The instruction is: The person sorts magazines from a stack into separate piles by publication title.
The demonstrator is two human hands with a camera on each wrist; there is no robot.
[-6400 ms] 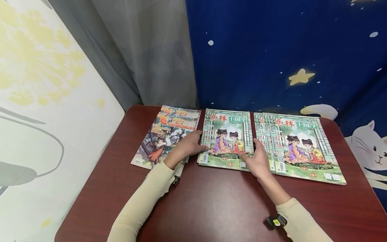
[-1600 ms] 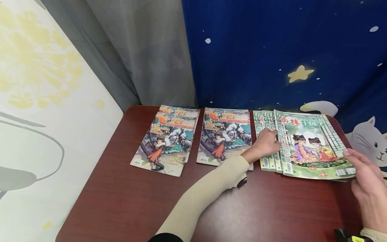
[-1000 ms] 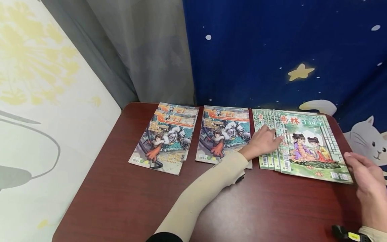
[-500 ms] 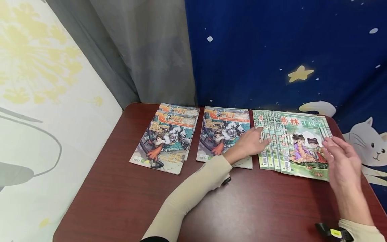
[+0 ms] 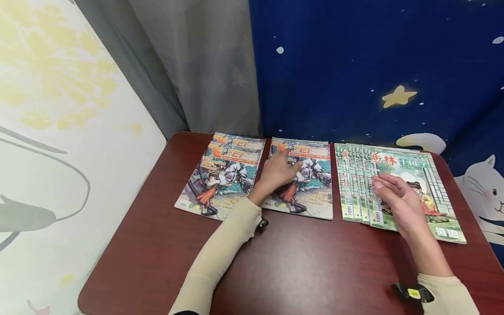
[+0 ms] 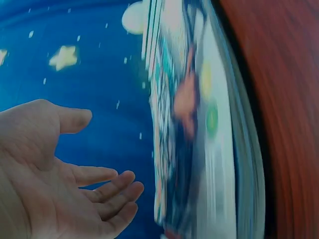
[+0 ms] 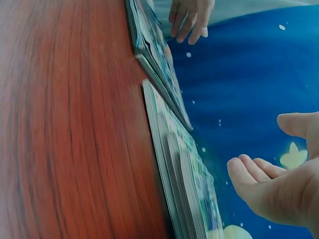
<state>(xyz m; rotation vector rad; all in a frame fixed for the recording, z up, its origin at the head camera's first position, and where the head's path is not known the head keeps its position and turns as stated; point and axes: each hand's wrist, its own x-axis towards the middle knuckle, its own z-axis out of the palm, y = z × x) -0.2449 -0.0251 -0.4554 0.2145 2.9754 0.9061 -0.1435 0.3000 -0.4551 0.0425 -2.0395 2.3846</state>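
Note:
My left hand (image 5: 278,172) hovers over the middle pile of magazines (image 5: 309,202), whose top cover shows a robot and a figure in orange. In the left wrist view its fingers are relaxed and spread apart from the covers, holding nothing. My right hand (image 5: 402,204) is above the green magazines (image 5: 441,183) on the right, hiding part of the top cover. Its fingers look loosely bent and hold nothing in the right wrist view. Those green magazines lie overlapped like a fan, their left edges stepped. Both piles appear thick in the right wrist view.
At the left lie overlapping magazines (image 5: 226,179) with the same robot cover, slightly slanted. All piles rest on a dark red wooden table (image 5: 307,262) with rounded corners. Behind it hang a grey curtain (image 5: 212,70) and a blue starry curtain (image 5: 334,78).
A green magazine topped the middle pile at first; now a robot cover does, and the green fan has grown. Lately both hands have moved left, the left one from the green fan to the middle pile.

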